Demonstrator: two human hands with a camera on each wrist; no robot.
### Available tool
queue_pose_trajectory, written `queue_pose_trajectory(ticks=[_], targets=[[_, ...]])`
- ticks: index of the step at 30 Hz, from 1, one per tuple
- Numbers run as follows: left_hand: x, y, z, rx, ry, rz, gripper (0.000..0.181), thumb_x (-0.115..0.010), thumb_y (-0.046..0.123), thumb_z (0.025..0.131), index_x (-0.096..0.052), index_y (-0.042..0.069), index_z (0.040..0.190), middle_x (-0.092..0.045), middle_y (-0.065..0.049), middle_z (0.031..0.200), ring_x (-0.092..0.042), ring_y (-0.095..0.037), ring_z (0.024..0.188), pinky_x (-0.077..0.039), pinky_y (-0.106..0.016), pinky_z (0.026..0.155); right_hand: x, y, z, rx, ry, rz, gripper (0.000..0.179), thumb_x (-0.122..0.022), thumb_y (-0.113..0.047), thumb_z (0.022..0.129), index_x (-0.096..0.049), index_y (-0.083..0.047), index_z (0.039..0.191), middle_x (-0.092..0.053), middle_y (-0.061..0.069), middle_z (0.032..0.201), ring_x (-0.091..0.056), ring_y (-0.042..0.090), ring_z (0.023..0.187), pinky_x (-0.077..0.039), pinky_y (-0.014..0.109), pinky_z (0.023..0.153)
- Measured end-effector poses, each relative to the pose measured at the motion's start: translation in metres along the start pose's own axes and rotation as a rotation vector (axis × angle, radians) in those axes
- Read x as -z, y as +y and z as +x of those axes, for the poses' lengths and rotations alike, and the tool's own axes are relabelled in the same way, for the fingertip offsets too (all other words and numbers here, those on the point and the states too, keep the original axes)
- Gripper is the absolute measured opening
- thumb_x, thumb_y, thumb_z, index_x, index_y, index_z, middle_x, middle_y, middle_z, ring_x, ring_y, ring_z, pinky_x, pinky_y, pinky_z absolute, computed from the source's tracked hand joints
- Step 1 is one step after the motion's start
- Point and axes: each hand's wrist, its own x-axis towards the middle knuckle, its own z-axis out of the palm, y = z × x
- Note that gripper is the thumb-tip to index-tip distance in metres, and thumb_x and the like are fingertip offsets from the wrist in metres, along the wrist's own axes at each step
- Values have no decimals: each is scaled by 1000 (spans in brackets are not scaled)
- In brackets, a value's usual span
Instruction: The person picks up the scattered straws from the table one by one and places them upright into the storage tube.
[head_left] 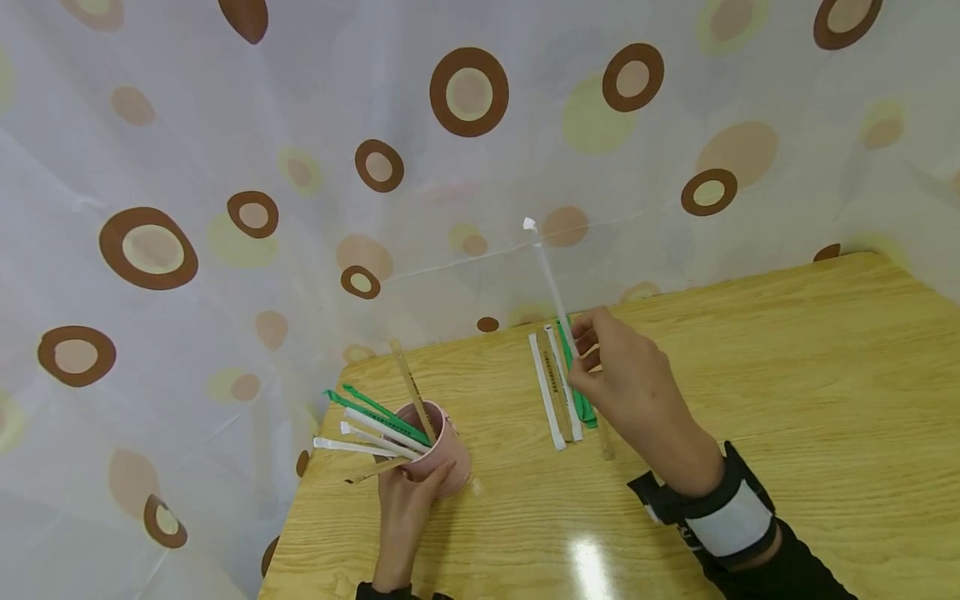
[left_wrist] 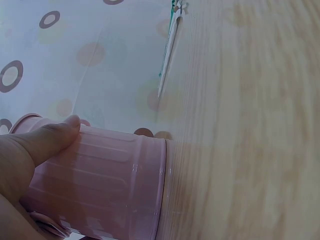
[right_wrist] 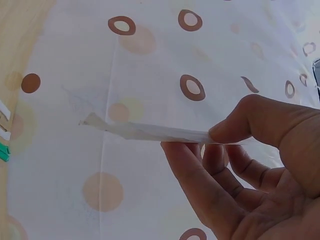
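My left hand (head_left: 405, 504) holds a pink cup (head_left: 456, 467) that stands on the table; in the left wrist view its thumb lies along the ribbed side of the cup. Several wrapped straws lean out of it, green (head_left: 375, 414), white (head_left: 360, 446) and brown (head_left: 412, 387). Above the table my right hand (head_left: 633, 379) pinches a white wrapped straw (head_left: 551, 279) by its lower end, between thumb and fingers. The straw points upward, its crumpled wrapper tip plain in the right wrist view. Below that hand lies a row of straws, with a green one (head_left: 583, 408) partly hidden.
The row on the wooden table (head_left: 787, 392) also has a white straw (head_left: 547, 392) on its left and a brown straw (head_left: 604, 437) on its right. A spotted plastic sheet (head_left: 487, 183) hangs behind the table and along its left side.
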Motion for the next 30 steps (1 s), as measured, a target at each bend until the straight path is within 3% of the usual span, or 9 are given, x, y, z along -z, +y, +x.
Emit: queue_pose_trajectory(ticks=[4,10,16,30], targets=[[0,1,0,-7,2,1,77,-88,2,76,-49,2,143,-55,-15,141,-51,-29,134,-44,-37,110,-1,-5,-2,17,-10,18,22,-64,1,88,-59,-4,109,-69,10,99,-70,23,85,-56,39,65],[0,0,0,-23,14,34,78,-89,2,75,-49,0,142,-55,-16,141,-51,-30,134,-42,-42,111,-13,-9,-5,90,-10,34,20,-63,3,86,-60,-6,104,-69,7,96,-69,20,80,-55,34,62],[0,-2,-2,-27,26,50,77,-89,2,74,-50,-2,141,-55,-18,141,-50,-31,133,-42,-30,109,-24,-12,-11,151,-16,49,22,-63,6,85,-60,-8,102,-67,3,93,-68,15,79,-56,31,64],[0,-2,0,-23,16,48,79,-89,3,75,-49,-1,142,-54,-17,141,-51,-32,133,-42,-48,110,-68,-15,-19,476,-67,78,26,-67,9,84,-58,-5,104,-59,2,90,-68,12,81,-58,21,69]])
